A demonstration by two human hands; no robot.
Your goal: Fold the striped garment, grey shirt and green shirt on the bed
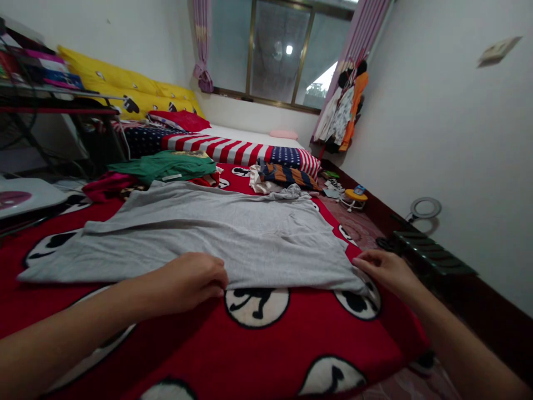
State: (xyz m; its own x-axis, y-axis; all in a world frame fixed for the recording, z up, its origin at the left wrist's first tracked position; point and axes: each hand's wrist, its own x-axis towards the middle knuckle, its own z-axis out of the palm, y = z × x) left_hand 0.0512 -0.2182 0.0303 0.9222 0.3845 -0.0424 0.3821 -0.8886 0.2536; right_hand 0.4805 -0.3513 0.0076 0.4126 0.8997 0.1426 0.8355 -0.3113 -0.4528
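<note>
A light grey shirt (250, 228) lies spread sideways over a red blanket (258, 355) patterned with white circles and black figures. My left hand (195, 280) is closed on the shirt's near edge around its middle, fingers curled with the thumb below. At the right end of the shirt, my right hand (385, 269) has its thumb and index finger pinched at the garment's edge. Soft wrinkles run along the cloth, and its far right part is bunched up.
Behind the shirt lie a green garment (166, 166) on a clothes pile and a striped orange-and-navy garment (287, 175). A flag-patterned bed (233, 149) stands at the back. A desk (62, 103) is on the left; a yellow stool (356, 195) and ring light (425, 208) are right.
</note>
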